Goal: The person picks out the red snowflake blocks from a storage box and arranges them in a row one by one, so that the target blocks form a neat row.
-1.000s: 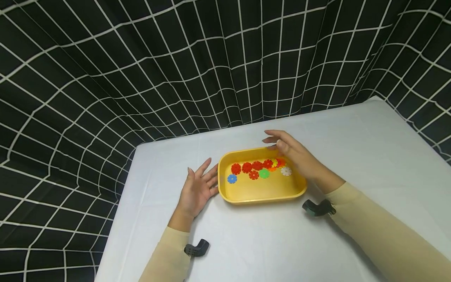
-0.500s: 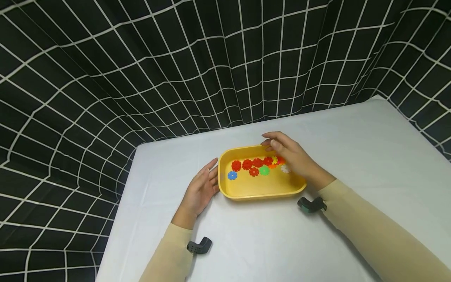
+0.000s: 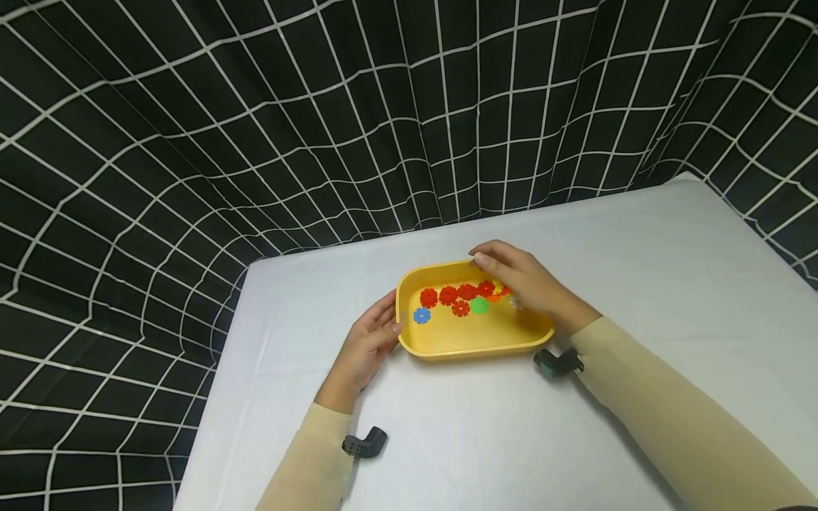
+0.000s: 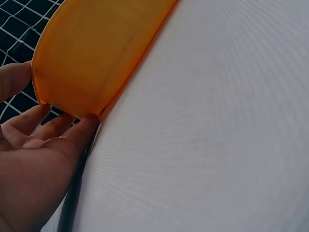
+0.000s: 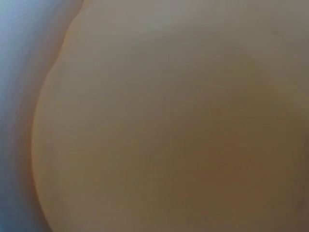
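A shallow yellow plastic tray (image 3: 476, 342) sits at mid-table in the head view, with several notched plastic discs lying in it: red discs (image 3: 449, 295), a blue disc (image 3: 421, 316), a green disc (image 3: 478, 306) and others partly hidden at the right. My left hand (image 3: 366, 349) grips the tray's left end, thumb at the rim; the left wrist view has its fingertips against the tray's orange-looking outer wall (image 4: 96, 53). Reaching across the right end, my right hand (image 3: 525, 278) holds the far rim between thumb and fingers. The right wrist view is a blurred tan surface.
White cloth covers the table (image 3: 447, 440). Behind and left of it hangs a black curtain (image 3: 358, 142) with a white grid. Each sleeve carries a dark wrist camera, the left camera (image 3: 366, 443) and the right camera (image 3: 557, 363).
My left hand has gone from spread fingers to gripping the tray's left end. My right hand has slid left along the far rim and closed on it. The tray has shifted slightly away.
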{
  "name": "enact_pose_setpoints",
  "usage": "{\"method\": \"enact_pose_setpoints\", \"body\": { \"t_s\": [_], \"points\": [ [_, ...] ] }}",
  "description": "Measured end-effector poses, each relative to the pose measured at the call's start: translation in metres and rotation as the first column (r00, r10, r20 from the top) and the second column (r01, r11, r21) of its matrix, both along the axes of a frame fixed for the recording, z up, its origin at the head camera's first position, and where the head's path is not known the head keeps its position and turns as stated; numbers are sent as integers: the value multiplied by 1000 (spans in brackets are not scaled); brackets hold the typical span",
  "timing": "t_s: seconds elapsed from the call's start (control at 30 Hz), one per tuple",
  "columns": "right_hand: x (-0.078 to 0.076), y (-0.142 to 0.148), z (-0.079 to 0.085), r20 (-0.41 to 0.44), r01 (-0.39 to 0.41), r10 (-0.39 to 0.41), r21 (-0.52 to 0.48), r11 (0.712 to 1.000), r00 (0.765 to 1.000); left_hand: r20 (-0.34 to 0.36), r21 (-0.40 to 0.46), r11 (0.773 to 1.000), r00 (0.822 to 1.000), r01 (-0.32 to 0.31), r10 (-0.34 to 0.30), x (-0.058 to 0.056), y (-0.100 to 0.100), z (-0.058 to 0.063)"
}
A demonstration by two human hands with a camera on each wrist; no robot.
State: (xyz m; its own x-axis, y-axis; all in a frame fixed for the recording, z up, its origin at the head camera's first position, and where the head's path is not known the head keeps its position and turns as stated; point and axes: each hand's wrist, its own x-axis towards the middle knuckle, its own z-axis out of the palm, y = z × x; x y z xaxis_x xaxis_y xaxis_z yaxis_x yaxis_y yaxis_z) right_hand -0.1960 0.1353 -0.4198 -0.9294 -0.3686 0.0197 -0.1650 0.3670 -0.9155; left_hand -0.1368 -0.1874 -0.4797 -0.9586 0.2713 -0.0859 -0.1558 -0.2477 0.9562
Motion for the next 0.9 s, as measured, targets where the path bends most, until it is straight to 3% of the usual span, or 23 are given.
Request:
{"method": "enact_pose_setpoints", "body": {
  "t_s": [0.27,0.5,0.9],
  "points": [
    [-6,-4,-11,-35,-30,35,143,989,999,-3,-2,1000,1000,0,0,1,0,-2],
    [-6,-11,-16,-78,-19,47,334,942,996,-20,-3,1000,1000,7,-7,1,0,-4],
    [-8,-16,-24,-141,-26,107,481,876,984,-40,-3,1000,999,21,-22,0,-2,-7]
  ]
}}
